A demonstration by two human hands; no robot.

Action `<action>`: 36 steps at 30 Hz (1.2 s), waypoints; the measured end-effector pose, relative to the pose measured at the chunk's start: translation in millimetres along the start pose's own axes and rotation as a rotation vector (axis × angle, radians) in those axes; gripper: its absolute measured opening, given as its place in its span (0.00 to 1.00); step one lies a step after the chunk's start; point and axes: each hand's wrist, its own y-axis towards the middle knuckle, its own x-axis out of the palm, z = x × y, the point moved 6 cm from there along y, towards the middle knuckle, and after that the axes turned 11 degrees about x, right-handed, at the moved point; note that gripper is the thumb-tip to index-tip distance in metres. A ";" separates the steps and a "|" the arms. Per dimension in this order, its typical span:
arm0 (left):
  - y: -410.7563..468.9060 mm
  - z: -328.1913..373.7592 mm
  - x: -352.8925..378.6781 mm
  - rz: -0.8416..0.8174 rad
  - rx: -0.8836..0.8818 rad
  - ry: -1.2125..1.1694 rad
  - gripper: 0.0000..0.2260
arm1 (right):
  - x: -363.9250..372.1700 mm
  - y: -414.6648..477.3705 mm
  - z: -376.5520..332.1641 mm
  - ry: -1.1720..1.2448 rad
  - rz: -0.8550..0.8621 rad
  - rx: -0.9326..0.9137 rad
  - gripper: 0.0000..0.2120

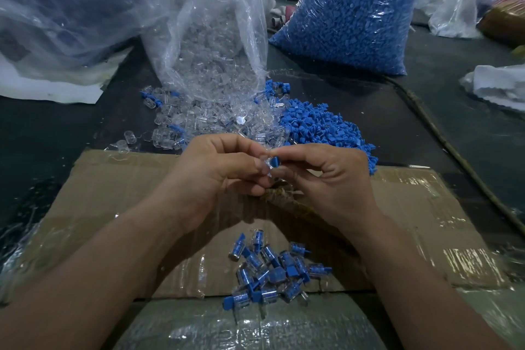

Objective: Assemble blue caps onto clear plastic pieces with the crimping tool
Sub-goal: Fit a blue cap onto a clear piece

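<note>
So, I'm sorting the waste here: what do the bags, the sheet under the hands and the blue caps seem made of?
Bags: thin plastic film, glossy; it crinkles, glints and is see-through.
Sheet: brown cardboard, matte, frayed at one torn spot, patched with shiny clear tape.
Caps: likely moulded plastic, opaque, an even dull blue with crisp edges.

One view here, worn on the head, looking forward and steeply down over the person's own forearms onto the surface (42,136). It sits close in: the left hand (216,176) and right hand (326,179) meet dead centre, near enough to pick out the blue cap (274,162) and the clear piece (265,170) pinched between them. Wide-angle lens — forearms come in from the bottom corners, and the blue-filled bag (355,8) stands far off along the top edge.
</note>
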 end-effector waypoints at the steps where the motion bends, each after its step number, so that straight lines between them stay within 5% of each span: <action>1: -0.1 -1.0 -0.2 -0.003 -0.009 0.002 0.08 | 0.2 0.0 -0.2 -0.007 -0.004 -0.001 0.15; 20: -1.4 -1.8 -1.9 0.024 0.056 0.161 0.06 | 3.2 -1.8 -9.6 -0.164 -0.077 -0.106 0.12; 27: -0.6 0.9 -10.6 0.149 0.062 0.032 0.01 | -19.6 5.0 29.6 -0.289 -0.273 0.459 0.19; 32: -1.2 2.0 -12.6 0.201 0.080 0.022 0.04 | -8.0 -7.8 42.5 -0.593 -0.629 0.544 0.33; 36: -0.2 0.8 -13.2 0.203 0.077 0.007 0.05 | -4.5 -8.1 38.7 -0.690 -0.623 0.525 0.35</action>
